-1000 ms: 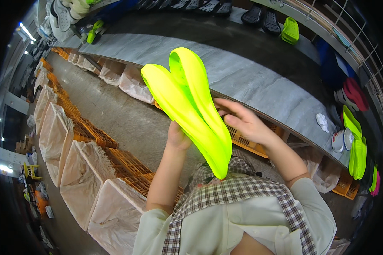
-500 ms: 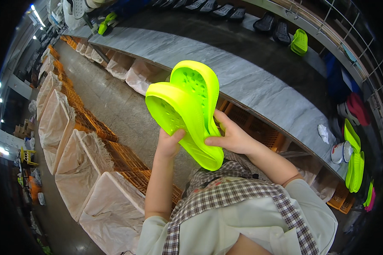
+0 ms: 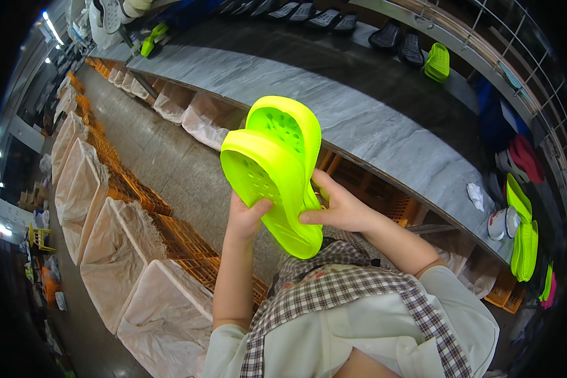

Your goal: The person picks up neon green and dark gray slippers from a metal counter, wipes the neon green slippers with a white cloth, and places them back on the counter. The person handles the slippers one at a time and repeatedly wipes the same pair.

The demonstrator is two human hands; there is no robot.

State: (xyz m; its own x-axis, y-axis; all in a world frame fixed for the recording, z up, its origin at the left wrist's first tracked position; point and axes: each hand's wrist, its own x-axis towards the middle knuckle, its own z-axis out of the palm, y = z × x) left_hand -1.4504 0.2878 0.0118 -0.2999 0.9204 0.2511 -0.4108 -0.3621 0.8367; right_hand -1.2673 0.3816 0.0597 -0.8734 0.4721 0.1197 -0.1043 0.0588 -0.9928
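Observation:
Two bright yellow-green clogs, a front clog (image 3: 264,170) and a rear clog (image 3: 296,123), are held up together before my body, overlapping, with their openings toward me. Round the left edge of the front clog my left hand (image 3: 249,214) is closed, its thumb pressed on the rim and its other fingers hidden behind. My right hand (image 3: 334,205) grips the pair from the right, the thumb against the front clog and the forefinger at the rear clog's side. Both clogs tilt, rounded ends up and to the left.
Beyond the clogs runs a grey marbled workbench (image 3: 384,135) bearing dark clogs (image 3: 324,19), green clogs (image 3: 437,63), a white tub (image 3: 503,224) and crumpled white paper (image 3: 475,196). Orange crates (image 3: 186,236) with pale cloth-lined sacks (image 3: 123,252) line the aisle at left.
The pair of clogs has come slightly lower and turned a little, its lower end shifting left. Both hands keep their hold, and the view has shifted slightly.

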